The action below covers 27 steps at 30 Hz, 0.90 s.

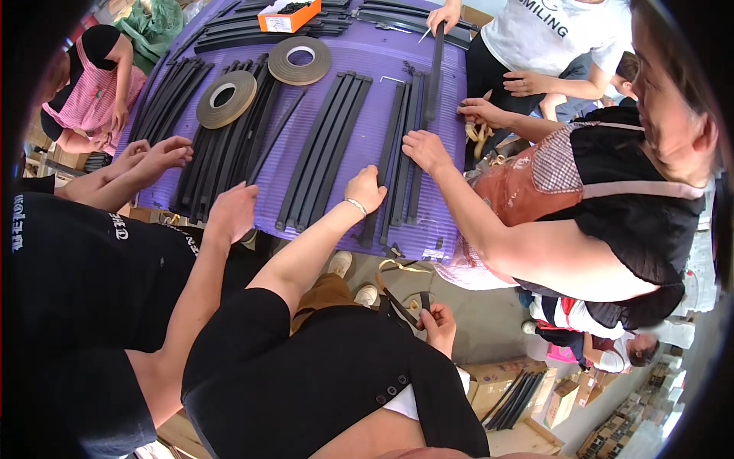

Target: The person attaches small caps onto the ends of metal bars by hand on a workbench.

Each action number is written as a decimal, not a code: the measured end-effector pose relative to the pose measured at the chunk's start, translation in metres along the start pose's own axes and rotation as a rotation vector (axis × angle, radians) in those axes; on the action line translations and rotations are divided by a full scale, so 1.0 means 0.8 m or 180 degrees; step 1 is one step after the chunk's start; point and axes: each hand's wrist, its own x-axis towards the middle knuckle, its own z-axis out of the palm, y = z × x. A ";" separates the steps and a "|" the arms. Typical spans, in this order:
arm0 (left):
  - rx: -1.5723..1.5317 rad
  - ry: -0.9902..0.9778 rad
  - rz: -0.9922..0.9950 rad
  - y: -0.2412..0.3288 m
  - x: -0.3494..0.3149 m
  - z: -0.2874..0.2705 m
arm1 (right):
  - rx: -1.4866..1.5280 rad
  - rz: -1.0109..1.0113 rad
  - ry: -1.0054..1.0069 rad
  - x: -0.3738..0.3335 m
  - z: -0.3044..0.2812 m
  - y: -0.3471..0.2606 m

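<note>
In the head view, I have the left hand [365,190] stretched out over the purple desk [367,57], a bracelet [355,205] at its wrist. Its fingers are curled together at a dark bar [371,223] that lies lengthwise near the desk's right side; I cannot tell from here whether they grip it or only rest against it. I have the right hand [439,327] low, off the near edge of the desk, thumb and fingers pinching a dark strip [426,301], and a tan strap [405,266] loops just above it (I can't make out whether the two are joined). Left of the left hand I see three bars [329,149] side by side, and beyond them a bundle [222,153] of similar ones with one tape roll [245,99] lying on it and a second roll [321,63] just behind. An orange box [304,17] stands at the far side. To my right, a co-worker's hand [427,151] reaches onto the bars beside mine; to my left, another person's hand [233,210] is at the bundle's near end. Down at lower right, more dark bars [514,399] lean in a carton [487,392].
</note>
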 end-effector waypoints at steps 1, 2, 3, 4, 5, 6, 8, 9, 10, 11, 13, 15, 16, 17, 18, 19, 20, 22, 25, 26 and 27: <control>0.0013 0.0002 -0.0012 0.000 -0.002 -0.001 | -0.0047 0.0038 -0.0013 0.002 0.002 0.000; -0.0001 0.0010 0.0008 -0.001 -0.003 -0.001 | -0.0094 0.0075 -0.0025 0.003 0.005 0.000; -0.0017 0.0013 0.0032 -0.001 -0.004 -0.002 | -0.0088 0.0083 -0.0031 0.005 0.007 0.001; -0.0019 -0.0005 0.0032 -0.001 -0.005 -0.004 | -0.0048 0.0092 -0.0033 0.006 0.009 0.001; -0.0013 -0.0010 0.0026 -0.003 -0.005 -0.003 | -0.0009 0.0102 -0.0033 0.008 0.011 0.002; -0.0017 -0.0034 0.0012 -0.003 -0.005 -0.004 | -0.0012 0.0110 -0.0040 0.010 0.011 0.001; -0.0026 -0.0065 -0.0013 -0.004 -0.003 -0.002 | 0.0005 0.0156 -0.0072 0.014 0.011 0.000; -0.0115 -0.0111 -0.0080 -0.006 -0.002 -0.001 | 0.0000 0.0164 -0.0066 0.016 0.011 -0.002; -0.0207 -0.0159 -0.0146 -0.008 0.000 0.000 | 0.0008 0.0180 -0.0090 0.018 0.011 -0.004; -0.0216 -0.0171 -0.0145 -0.012 0.001 0.005 | 0.0015 0.0194 -0.0111 0.020 0.012 -0.006; -0.0227 0.0234 0.0036 -0.016 -0.002 0.015 | -0.0026 0.0189 -0.0051 0.017 0.013 -0.012; -0.0374 0.0377 0.0173 -0.019 -0.011 0.013 | -0.0057 0.0119 0.0068 0.011 0.010 -0.014; -0.0530 0.0569 0.0300 -0.018 -0.007 0.012 | -0.0213 0.0208 0.0048 0.011 0.005 -0.012; -0.0643 0.0624 0.0331 -0.033 -0.009 0.013 | -0.0348 0.0275 -0.0001 0.014 0.001 -0.007; -0.0642 0.0742 0.0415 -0.044 -0.012 0.012 | -0.0418 0.0264 0.0009 0.014 -0.002 -0.005; -0.0774 0.0790 0.0418 -0.055 -0.014 0.012 | -0.0438 0.0389 0.0039 0.014 -0.007 -0.001; -0.0883 0.0802 0.0439 -0.045 -0.014 0.011 | -0.0324 0.0396 0.0134 0.009 -0.012 -0.005; -0.1104 0.0904 0.0424 -0.033 -0.014 -0.005 | -0.0229 0.0367 0.0198 -0.004 -0.015 -0.015; -0.1250 0.1001 0.0448 -0.023 -0.007 -0.027 | -0.0254 0.0354 0.0243 -0.018 -0.021 -0.028; -0.1297 0.1019 0.0422 -0.019 -0.004 -0.031 | -0.0244 0.0425 0.0269 -0.023 -0.021 -0.032; -0.1323 0.1035 0.0417 -0.017 -0.003 -0.034 | -0.0242 0.0500 0.0285 -0.026 -0.022 -0.035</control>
